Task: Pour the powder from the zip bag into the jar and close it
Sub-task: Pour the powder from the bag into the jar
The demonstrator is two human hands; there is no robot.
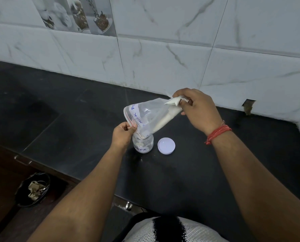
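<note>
Some white powder lies in tilted zip bag over jar.

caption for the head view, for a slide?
Both hands tip the zip bag of powder over the open jar; white lid lies beside it.

We see a clear, crinkled plastic zip bag, a small transparent jar, a smooth white plastic lid and a dark polished stone desk.

Zip bag: blue handwriting "MILK", then "P…" cut off. Jar label: "…WDER", start hidden.
</note>
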